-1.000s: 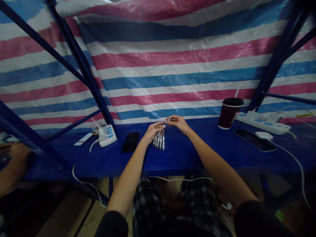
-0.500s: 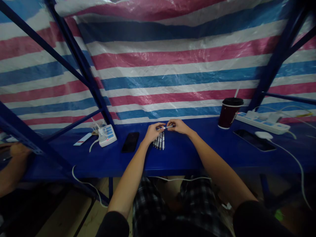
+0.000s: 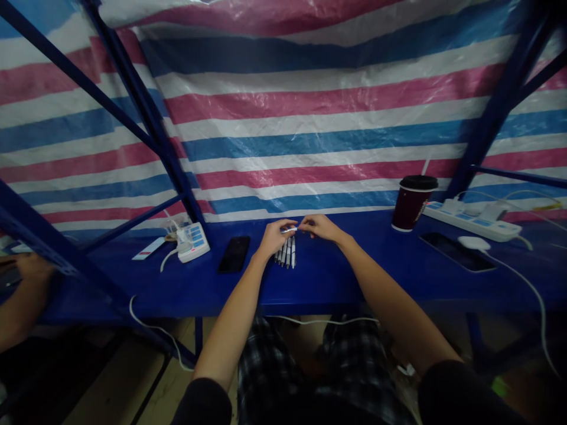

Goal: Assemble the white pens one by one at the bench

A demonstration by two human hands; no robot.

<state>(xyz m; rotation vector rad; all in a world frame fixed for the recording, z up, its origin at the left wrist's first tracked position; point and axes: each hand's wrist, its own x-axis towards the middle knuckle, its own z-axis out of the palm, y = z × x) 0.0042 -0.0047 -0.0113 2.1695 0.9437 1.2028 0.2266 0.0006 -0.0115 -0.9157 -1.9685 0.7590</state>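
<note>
Just above the blue tabletop, my left hand [image 3: 275, 235] pinches a slim white pen [image 3: 289, 230] that points to the right. My right hand [image 3: 319, 226] meets it from the other side, its fingertips closed at the pen's right end. Whatever part lies inside the right fingers is hidden. Beneath the hands, several white pens [image 3: 287, 254] with dark tips lie side by side in a row, partly covered by my left hand.
A black phone [image 3: 234, 254] lies left of the pens, beside a white power strip [image 3: 194, 242]. Toward the right stand a dark lidded cup [image 3: 411, 203], another phone [image 3: 456, 251], a white charger [image 3: 473, 242] and a long power strip [image 3: 473, 221]. Another person's hand [image 3: 35, 268] is at far left.
The piece that showed between my right fingers is now hidden in them, and the right fingertips are closed at the end of the pen in my left hand. The row of pens is unchanged.
</note>
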